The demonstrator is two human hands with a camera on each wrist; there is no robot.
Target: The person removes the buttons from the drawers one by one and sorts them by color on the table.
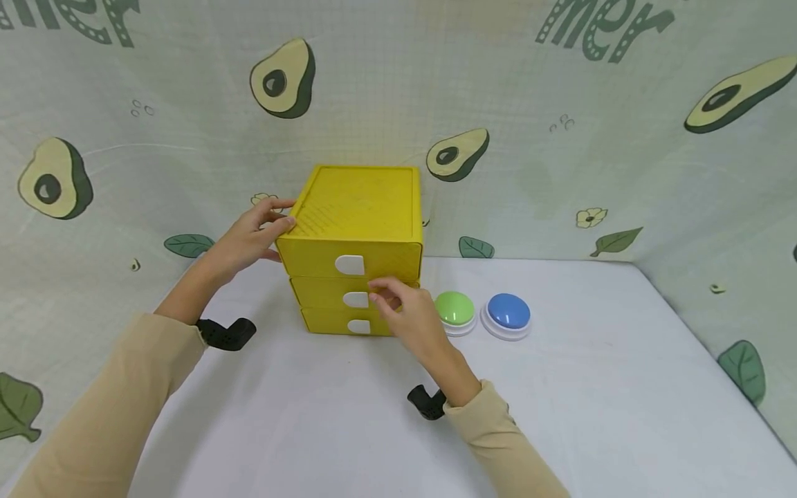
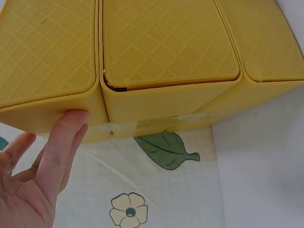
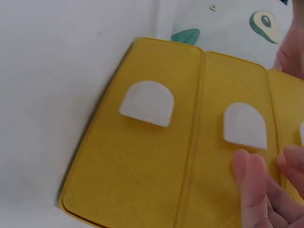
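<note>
Plainly, from the head view, the yellow drawer box stands on the table between both hands; the left wrist shows the left hand, unclenched, touching the box — the right wrist, the right hand, released, fingers just beside the middle handle.

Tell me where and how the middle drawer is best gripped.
Probably pinch its white tab, coming from the front and the person's right: the tab's straight edge faces right, with the right hand close by. Otherwise the front of the middle drawer looks flat and flush, leaving little else to grip.
</note>
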